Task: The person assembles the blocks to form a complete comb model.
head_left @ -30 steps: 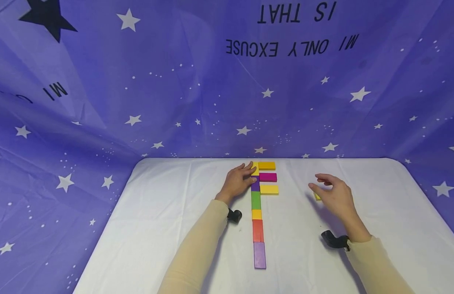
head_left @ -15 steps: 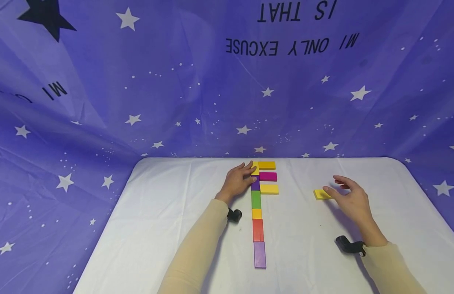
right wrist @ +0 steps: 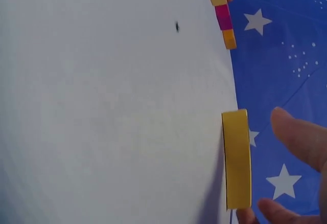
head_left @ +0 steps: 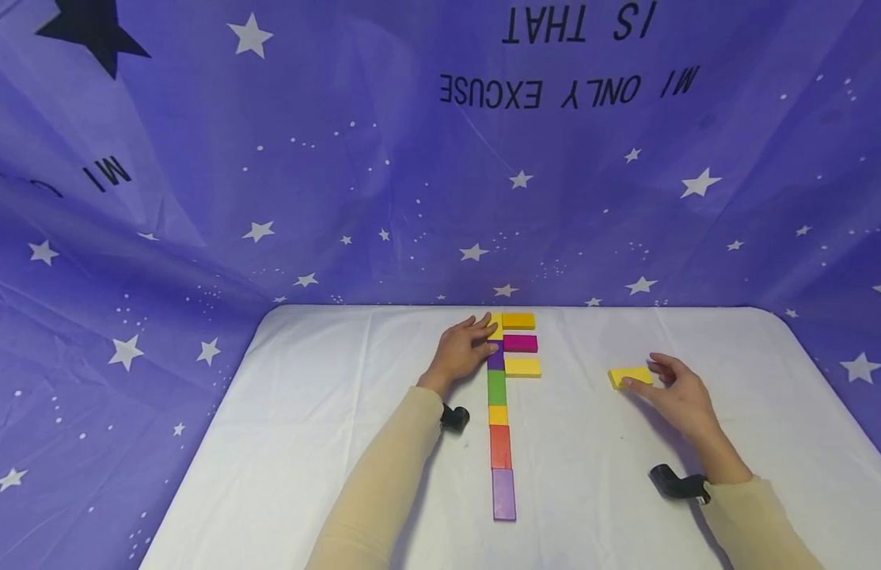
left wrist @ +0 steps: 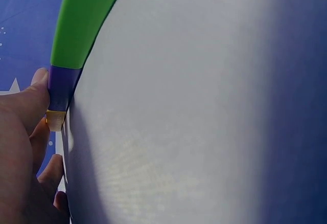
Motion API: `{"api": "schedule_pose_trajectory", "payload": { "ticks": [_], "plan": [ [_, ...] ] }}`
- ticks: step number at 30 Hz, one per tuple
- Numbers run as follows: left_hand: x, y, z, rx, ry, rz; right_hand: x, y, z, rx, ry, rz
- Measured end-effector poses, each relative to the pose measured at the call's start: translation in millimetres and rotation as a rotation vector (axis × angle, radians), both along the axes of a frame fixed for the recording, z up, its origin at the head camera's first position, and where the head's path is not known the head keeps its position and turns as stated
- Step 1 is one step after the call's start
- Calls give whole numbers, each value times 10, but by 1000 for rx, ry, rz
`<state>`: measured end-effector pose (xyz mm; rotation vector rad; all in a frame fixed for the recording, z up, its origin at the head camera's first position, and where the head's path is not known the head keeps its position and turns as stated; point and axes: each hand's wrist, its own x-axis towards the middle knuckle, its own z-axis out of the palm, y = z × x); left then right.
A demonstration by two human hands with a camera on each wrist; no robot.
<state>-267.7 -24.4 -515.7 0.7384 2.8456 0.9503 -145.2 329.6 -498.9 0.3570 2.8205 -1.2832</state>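
My left hand [head_left: 460, 352] rests at the far end of a line of coloured blocks. Its fingertips lie on a yellow block [head_left: 497, 331], and its thumb touches the dark purple block [head_left: 495, 362]. Toward me the line runs on with green [head_left: 497, 388], orange-yellow [head_left: 498, 416], red [head_left: 500, 448] and light purple [head_left: 504, 495] blocks. Off to the right, a lone yellow block [right wrist: 237, 160] lies on the white cloth. Around its right end my right hand [head_left: 681, 398] hovers with thumb and fingers spread; the thumb shows apart from the block in the right wrist view.
Three more blocks lie crosswise on the line's right side: orange-yellow [head_left: 518, 321], magenta [head_left: 521, 343] and pale yellow [head_left: 523, 368]. The white-covered table [head_left: 326, 443] ends at a blue-purple curtain [head_left: 383, 174] printed with stars. Black camera mounts sit on both wrists.
My right hand has moved right, away from above the lone yellow block, then lowered toward its right end, uncovering most of it. The left hand keeps its place.
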Motion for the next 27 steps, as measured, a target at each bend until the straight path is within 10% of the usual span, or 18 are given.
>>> {"api": "schedule_pose_trajectory", "payload": {
  "ticks": [27],
  "plan": [
    [14, -4, 10, -3, -7, 7, -49, -190, -17, 252, -58, 3]
  ]
}}
